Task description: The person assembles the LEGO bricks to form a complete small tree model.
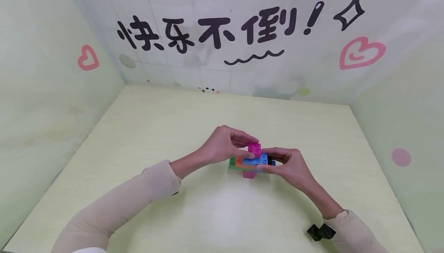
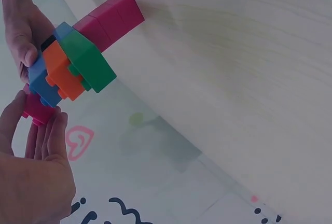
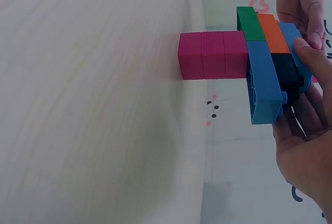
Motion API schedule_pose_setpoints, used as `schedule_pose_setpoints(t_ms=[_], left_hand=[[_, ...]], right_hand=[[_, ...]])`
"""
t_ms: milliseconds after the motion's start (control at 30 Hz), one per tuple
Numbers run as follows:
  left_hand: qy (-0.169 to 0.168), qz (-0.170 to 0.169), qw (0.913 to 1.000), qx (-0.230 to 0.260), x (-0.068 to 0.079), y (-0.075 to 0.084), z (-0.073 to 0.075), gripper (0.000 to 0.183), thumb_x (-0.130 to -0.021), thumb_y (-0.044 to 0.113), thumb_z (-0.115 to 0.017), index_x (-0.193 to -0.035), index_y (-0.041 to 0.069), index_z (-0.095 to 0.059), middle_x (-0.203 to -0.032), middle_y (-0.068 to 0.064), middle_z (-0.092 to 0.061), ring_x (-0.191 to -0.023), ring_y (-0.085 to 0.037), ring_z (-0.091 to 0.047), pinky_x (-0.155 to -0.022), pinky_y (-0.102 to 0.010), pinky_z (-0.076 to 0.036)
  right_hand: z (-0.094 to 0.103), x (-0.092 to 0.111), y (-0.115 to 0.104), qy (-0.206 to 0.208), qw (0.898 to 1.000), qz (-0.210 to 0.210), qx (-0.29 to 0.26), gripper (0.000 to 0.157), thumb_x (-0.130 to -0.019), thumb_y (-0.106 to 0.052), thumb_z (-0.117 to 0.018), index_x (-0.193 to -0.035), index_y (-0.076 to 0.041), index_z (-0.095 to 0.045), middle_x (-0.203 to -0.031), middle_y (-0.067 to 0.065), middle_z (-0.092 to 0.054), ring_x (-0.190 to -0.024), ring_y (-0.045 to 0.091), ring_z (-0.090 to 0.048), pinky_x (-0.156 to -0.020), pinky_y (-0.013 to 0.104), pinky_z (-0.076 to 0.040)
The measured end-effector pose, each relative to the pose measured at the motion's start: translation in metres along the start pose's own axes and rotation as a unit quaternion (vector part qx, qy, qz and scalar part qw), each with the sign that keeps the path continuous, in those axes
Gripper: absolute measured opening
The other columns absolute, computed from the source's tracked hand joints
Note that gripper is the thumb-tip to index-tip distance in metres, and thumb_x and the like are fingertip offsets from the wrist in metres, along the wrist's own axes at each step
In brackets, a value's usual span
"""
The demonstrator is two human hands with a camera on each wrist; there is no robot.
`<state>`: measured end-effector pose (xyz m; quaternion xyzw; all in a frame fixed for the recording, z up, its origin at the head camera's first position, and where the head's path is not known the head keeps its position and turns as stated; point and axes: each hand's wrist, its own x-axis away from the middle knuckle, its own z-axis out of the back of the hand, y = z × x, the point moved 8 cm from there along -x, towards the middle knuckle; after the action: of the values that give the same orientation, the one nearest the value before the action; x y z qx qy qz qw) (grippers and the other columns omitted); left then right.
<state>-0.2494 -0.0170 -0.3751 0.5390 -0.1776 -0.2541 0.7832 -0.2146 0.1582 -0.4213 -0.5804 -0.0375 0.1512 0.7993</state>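
A toy brick build stands on a column of three pink bricks. Across the column lie a green brick and a blue brick. An orange brick and a black brick form the layer above, topped by another blue brick. My left hand pinches a small pink brick between thumb and fingers, right at the studs of the top blue brick. From the right, my right hand grips the build, thumb on its near side and fingers behind.
The build is on a pale wooden table with printed walls at the back and both sides. A black device sits by the right sleeve.
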Motion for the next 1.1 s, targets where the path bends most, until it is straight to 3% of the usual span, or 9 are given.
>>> schedule_pose_setpoints(t_ms=[267, 467, 600, 700, 800, 933, 1033, 1100], left_hand=[[-0.004, -0.013, 0.9999, -0.005, 0.004, 0.0, -0.005, 0.032, -0.077, 0.024, -0.085, -0.108, 0.022, -0.077, -0.099, 0.012, -0.073, -0.094, -0.004, -0.068, -0.083, -0.024, -0.053], [-0.008, -0.083, 0.9952, -0.051, 0.007, 0.011, -0.011, 0.033, -0.077, 0.016, -0.085, -0.108, 0.016, -0.077, -0.098, 0.012, -0.073, -0.092, 0.0, -0.067, -0.081, -0.022, -0.053], [-0.006, -0.127, 0.9851, -0.116, 0.011, 0.019, -0.016, 0.036, -0.078, 0.019, -0.085, -0.112, 0.016, -0.076, -0.101, 0.011, -0.073, -0.087, 0.002, -0.067, -0.069, -0.02, -0.055], [-0.004, -0.142, 0.9816, -0.128, 0.013, 0.021, -0.017, 0.038, -0.078, 0.019, -0.085, -0.114, 0.016, -0.075, -0.103, 0.009, -0.073, -0.085, 0.0, -0.067, -0.062, -0.02, -0.054], [0.002, -0.134, 0.9869, -0.09, 0.012, 0.015, -0.016, 0.038, -0.076, 0.02, -0.086, -0.113, 0.017, -0.076, -0.103, 0.01, -0.072, -0.088, 0.0, -0.067, -0.069, -0.021, -0.055], [0.011, -0.084, 0.9964, 0.0, 0.01, -0.001, -0.015, 0.039, -0.072, 0.025, -0.088, -0.109, 0.02, -0.076, -0.1, 0.013, -0.072, -0.09, -0.008, -0.07, -0.077, -0.025, -0.056], [0.016, -0.048, 0.9976, 0.046, 0.009, -0.011, -0.016, 0.038, -0.07, 0.028, -0.089, -0.106, 0.023, -0.077, -0.097, 0.012, -0.073, -0.091, -0.014, -0.071, -0.078, -0.028, -0.056], [0.021, -0.04, 0.9976, 0.052, 0.009, -0.012, -0.015, 0.037, -0.07, 0.029, -0.089, -0.105, 0.025, -0.078, -0.096, 0.012, -0.073, -0.09, -0.014, -0.071, -0.076, -0.03, -0.057]], right_hand=[[0.0, 0.0, 0.003, 0.0, 1.0, -0.004, -0.015, 0.034, -0.078, -0.017, -0.084, -0.111, -0.013, -0.075, -0.106, 0.003, -0.073, -0.102, 0.021, -0.068, -0.085, 0.035, -0.055], [0.0, 0.0, 0.003, 0.002, 1.0, -0.002, -0.02, 0.036, -0.078, -0.016, -0.085, -0.112, -0.012, -0.074, -0.107, 0.004, -0.072, -0.101, 0.022, -0.068, -0.082, 0.034, -0.056], [0.0, 0.001, 0.002, 0.001, 1.0, -0.001, -0.021, 0.037, -0.078, -0.016, -0.084, -0.113, -0.011, -0.073, -0.109, 0.004, -0.072, -0.103, 0.021, -0.068, -0.082, 0.034, -0.056], [0.001, 0.0, 0.002, 0.004, 1.0, 0.0, -0.019, 0.038, -0.078, -0.016, -0.085, -0.113, -0.01, -0.073, -0.109, 0.005, -0.072, -0.104, 0.021, -0.067, -0.083, 0.035, -0.055], [0.001, 0.0, 0.003, 0.006, 1.0, 0.0, -0.015, 0.037, -0.078, -0.016, -0.085, -0.113, -0.01, -0.073, -0.109, 0.005, -0.072, -0.103, 0.021, -0.068, -0.083, 0.035, -0.055], [0.0, 0.0, 0.004, 0.003, 1.0, -0.005, -0.01, 0.037, -0.078, -0.019, -0.085, -0.112, -0.012, -0.073, -0.108, 0.003, -0.072, -0.103, 0.021, -0.067, -0.085, 0.035, -0.055], [0.0, 0.001, 0.004, 0.0, 1.0, -0.007, -0.009, 0.036, -0.078, -0.019, -0.085, -0.112, -0.013, -0.074, -0.107, 0.002, -0.072, -0.102, 0.021, -0.067, -0.085, 0.036, -0.055], [0.0, 0.001, 0.003, -0.001, 1.0, -0.002, -0.007, 0.035, -0.078, -0.017, -0.085, -0.111, -0.013, -0.074, -0.107, 0.002, -0.072, -0.101, 0.021, -0.067, -0.085, 0.036, -0.055]])
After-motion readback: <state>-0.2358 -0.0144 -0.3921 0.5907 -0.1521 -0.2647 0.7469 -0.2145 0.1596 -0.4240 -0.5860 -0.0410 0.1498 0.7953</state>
